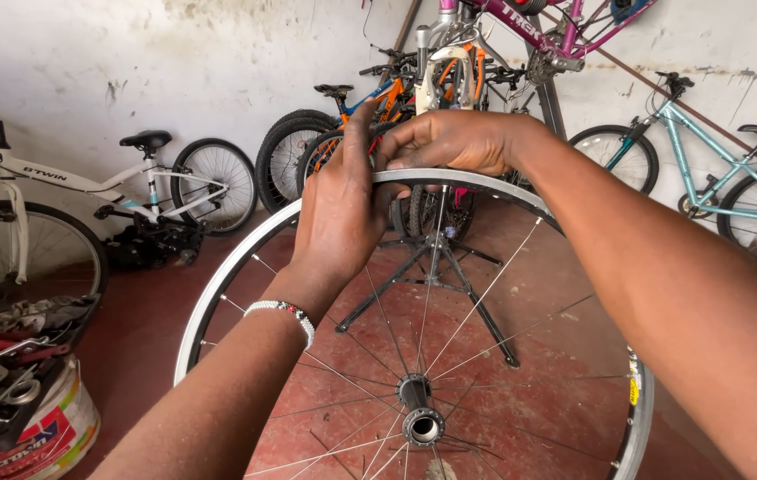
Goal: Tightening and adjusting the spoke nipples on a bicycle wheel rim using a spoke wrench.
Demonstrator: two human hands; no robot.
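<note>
A bare wheel (414,356) stands upright in the near middle of the scene, its hub (421,425) low and its silver rim (236,267) arching up to the hands at the top. The left hand (338,213) lies flat against the near side of the rim, fingers stretched upward and thumb pressed to the metal, seemingly to steady it. The right hand (449,142) curls over the top of the rim from the far side, fingers closed on its edge, so the two hands pinch the same stretch between them. A beaded bracelet (285,311) circles the left wrist. Beyond the spokes stands a black repair stand (436,276) on the red floor (156,311). At near left sits a bucket (40,436) of tools. Bicycles (129,178) lean along the far wall.
</note>
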